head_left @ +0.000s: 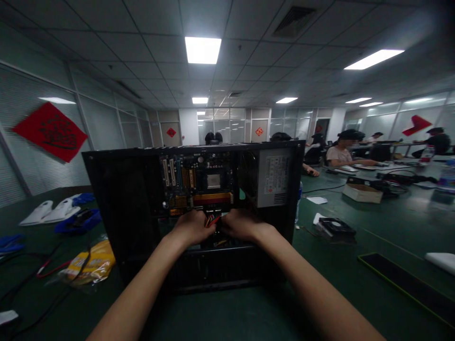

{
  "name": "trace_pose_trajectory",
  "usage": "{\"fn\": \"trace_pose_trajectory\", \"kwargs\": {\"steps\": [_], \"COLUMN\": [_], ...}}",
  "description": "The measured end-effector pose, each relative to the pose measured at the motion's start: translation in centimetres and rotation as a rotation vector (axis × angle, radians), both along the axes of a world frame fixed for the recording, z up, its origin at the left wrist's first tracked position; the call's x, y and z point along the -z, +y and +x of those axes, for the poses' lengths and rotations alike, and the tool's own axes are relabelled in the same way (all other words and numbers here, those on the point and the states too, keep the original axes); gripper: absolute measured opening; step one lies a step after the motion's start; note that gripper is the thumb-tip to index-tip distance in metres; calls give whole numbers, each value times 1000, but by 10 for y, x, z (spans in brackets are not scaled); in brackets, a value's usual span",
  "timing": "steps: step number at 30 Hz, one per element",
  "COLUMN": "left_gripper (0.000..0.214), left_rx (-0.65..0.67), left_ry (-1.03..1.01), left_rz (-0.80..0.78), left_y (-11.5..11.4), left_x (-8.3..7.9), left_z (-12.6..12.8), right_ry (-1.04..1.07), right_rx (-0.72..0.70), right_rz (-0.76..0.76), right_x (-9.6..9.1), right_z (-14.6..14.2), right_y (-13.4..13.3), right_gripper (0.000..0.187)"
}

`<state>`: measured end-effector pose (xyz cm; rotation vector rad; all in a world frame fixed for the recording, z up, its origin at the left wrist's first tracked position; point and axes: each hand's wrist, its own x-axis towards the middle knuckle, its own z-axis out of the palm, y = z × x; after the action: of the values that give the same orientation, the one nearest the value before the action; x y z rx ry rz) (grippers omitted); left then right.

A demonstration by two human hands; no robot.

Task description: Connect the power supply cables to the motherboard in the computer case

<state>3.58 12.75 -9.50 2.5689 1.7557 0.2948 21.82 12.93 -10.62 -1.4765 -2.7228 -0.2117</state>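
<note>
An open black computer case (124, 199) stands on its side edge in front of me, its inside facing me. A motherboard (183, 163) with a pale square chip is fixed in the upper middle, and a power supply (275, 177) with a label sits at the upper right. Both of my hands reach into the case below the motherboard. My left hand (194, 226) is closed round a bundle of thin coloured wires (212, 219). Close beside it, my right hand (241, 224) has its fingers curled at the same wires; what its fingertips hold is hidden.
A yellow plastic packet (94, 263), loose cables and a blue tray (78, 221) lie on the green table to the left. On the right are a cooling fan (336, 227), a cardboard box (362, 192) and a dark flat strip (408, 282). Co-workers (344, 154) sit farther back.
</note>
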Motion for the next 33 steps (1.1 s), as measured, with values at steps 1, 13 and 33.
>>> {"fn": "trace_pose_trajectory", "kwargs": {"steps": [1,13,33], "left_gripper": [34,37,48], "left_rx": [8,84,29], "left_ry": [6,80,50], "left_rz": [3,48,-55], "left_y": [0,3,16], "left_x": [0,-1,12], "left_z": [0,-2,-10], "right_ry": [6,115,639], "right_rx": [-4,-54,-209], "right_rz": [-13,-174,399], "right_x": [0,-1,-79], "right_z": [0,1,51], "right_y": [0,0,-98], "right_gripper": [28,26,41]}}
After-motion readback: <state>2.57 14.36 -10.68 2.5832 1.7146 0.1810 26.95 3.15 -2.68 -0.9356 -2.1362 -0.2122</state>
